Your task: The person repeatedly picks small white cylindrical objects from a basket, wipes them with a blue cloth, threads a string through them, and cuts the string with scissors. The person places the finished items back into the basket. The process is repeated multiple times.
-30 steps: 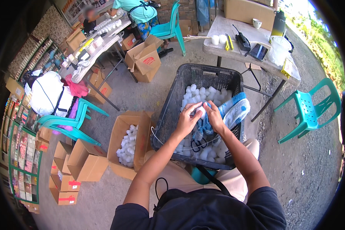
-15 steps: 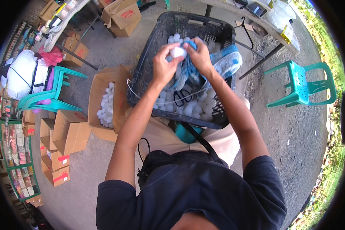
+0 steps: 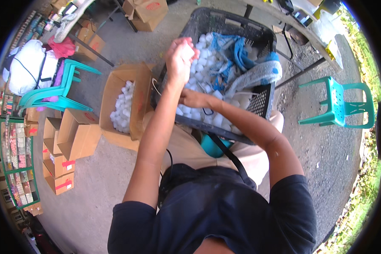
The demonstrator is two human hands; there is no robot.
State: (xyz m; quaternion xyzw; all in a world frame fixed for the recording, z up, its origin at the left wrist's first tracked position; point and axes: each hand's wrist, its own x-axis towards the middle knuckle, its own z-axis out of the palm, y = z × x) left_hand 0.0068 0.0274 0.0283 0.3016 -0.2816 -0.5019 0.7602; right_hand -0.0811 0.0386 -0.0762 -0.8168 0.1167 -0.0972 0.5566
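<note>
My left hand (image 3: 181,60) is raised over the left side of a black plastic crate (image 3: 270,101), its fingers closed around a small white rounded piece (image 3: 187,53). Lower down, my right hand (image 3: 195,98) is curled beside my left wrist, above the crate's near left part; what it holds, if anything, is hidden. Many similar white pieces (image 3: 202,55) fill the crate. Across them lies a blue-and-white cloth (image 3: 258,76), draped toward the right rim. A dark loop, part of the scissors (image 3: 207,111), shows among the pieces near my right wrist.
Left of the crate stands an open cardboard box (image 3: 107,99) holding more white pieces. Further left are stacked cardboard boxes (image 3: 78,133) and green plastic chairs (image 3: 61,95) bearing a white bag. A green chair (image 3: 336,101) stands at right, and a table (image 3: 300,23) at the far right.
Both hands have left the cloth, which now lies spread in the crate. My left hand has stayed raised with a white piece; my right has come down toward me and left.
</note>
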